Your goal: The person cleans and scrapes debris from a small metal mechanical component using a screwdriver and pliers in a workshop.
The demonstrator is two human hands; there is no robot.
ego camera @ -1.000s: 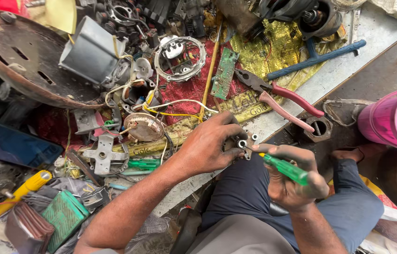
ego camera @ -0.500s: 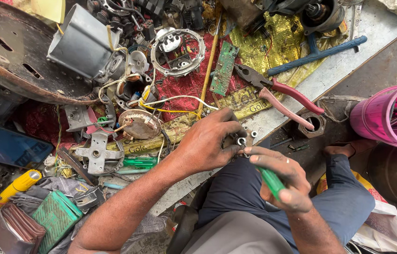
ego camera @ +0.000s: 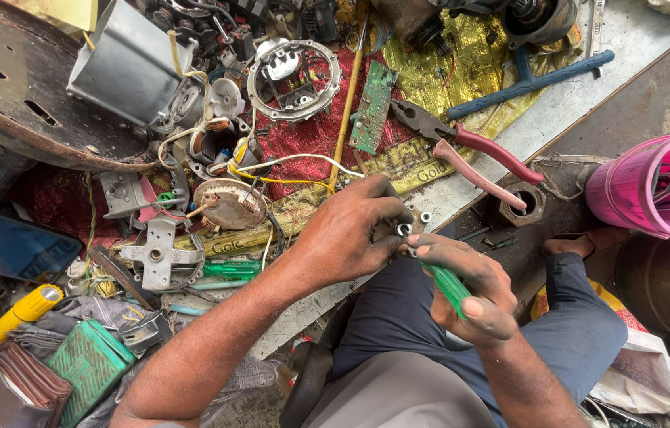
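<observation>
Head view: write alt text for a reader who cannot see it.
A person's left hand grips a small metal part while the right hand works a green-handled screwdriver against it, above a workbench littered with red-handled pliers, a green circuit board and motor parts.

The screwdriver (ego camera: 447, 284) handle is bright green. The pliers (ego camera: 470, 150) have red handles. The bucket (ego camera: 652, 190) is pink (very bright). The cloth (ego camera: 311, 139) is dark red.

Green screwdriver (ego camera: 447, 285) (right hand (ego camera: 462, 289))
</observation>
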